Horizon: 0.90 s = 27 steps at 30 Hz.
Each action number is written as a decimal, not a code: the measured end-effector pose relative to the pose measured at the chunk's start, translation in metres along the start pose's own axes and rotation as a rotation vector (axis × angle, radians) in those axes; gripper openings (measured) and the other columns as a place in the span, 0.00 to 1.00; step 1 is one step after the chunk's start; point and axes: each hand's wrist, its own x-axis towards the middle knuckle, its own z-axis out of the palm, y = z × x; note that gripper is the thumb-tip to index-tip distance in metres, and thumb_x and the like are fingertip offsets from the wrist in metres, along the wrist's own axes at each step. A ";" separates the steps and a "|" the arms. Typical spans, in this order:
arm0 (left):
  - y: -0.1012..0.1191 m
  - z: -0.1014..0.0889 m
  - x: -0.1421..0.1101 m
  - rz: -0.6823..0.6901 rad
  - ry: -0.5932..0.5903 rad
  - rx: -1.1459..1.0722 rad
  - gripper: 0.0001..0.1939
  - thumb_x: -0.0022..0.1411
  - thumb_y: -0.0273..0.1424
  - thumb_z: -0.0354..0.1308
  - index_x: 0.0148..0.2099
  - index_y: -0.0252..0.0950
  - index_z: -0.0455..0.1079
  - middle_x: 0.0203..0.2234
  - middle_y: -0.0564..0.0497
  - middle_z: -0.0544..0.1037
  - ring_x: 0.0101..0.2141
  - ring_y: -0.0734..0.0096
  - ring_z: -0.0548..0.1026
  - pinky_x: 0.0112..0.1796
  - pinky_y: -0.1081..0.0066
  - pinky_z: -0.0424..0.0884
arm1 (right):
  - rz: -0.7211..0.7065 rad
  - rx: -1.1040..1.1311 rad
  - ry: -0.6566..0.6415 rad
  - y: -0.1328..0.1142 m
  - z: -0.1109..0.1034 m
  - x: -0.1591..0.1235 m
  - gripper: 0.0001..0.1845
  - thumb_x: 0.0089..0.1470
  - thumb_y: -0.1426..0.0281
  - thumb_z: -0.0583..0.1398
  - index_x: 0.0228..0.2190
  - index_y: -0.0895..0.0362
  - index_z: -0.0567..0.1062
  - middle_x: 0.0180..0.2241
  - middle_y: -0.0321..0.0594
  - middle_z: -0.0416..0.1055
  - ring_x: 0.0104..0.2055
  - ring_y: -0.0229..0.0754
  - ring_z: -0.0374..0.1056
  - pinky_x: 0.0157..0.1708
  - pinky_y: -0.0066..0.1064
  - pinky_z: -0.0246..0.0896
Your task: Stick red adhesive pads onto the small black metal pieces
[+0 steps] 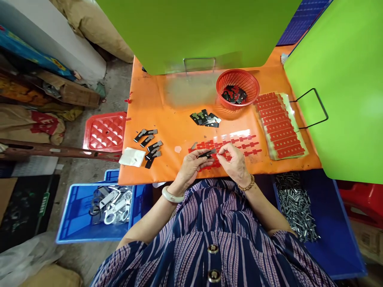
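Note:
My left hand (pixel 190 165) is closed around a small flat black piece (pixel 207 154) with a grey tip, held just above the near part of the orange table. Thumb and forefinger of my right hand (pixel 235 162) are pinched at the right end of that piece; what lies between them is too small to make out. Beneath both hands lie rows of red die-cut pieces (pixel 253 144) on the tabletop. Black pieces with grey strips (pixel 147 140) are spread at the left, and a small pile of similar black pieces (pixel 205 118) sits farther back.
A red basket (pixel 255 81) with black and red pieces stands at the back. Sheets of red pieces (pixel 279 125) lie right of it. Green boards (pixel 197 32) border the table (pixel 158 99). Blue bins hold metal parts (pixel 296 211) on the right and ringed parts (pixel 115 205) on the left.

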 end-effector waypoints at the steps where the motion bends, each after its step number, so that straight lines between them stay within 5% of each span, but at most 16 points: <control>1: 0.000 0.000 0.000 -0.005 -0.005 0.001 0.11 0.53 0.17 0.59 0.40 0.29 0.73 0.31 0.45 0.82 0.29 0.69 0.82 0.35 0.73 0.79 | 0.001 0.001 -0.006 0.000 -0.001 0.000 0.05 0.52 0.72 0.57 0.26 0.52 0.65 0.27 0.36 0.69 0.33 0.42 0.66 0.39 0.38 0.62; 27: 0.004 0.009 -0.004 -0.037 -0.050 0.025 0.16 0.48 0.19 0.64 0.42 0.28 0.73 0.26 0.47 0.82 0.28 0.69 0.82 0.35 0.75 0.79 | -0.027 -0.008 -0.023 0.002 0.004 -0.001 0.07 0.52 0.76 0.57 0.26 0.53 0.64 0.27 0.35 0.68 0.32 0.40 0.64 0.37 0.37 0.61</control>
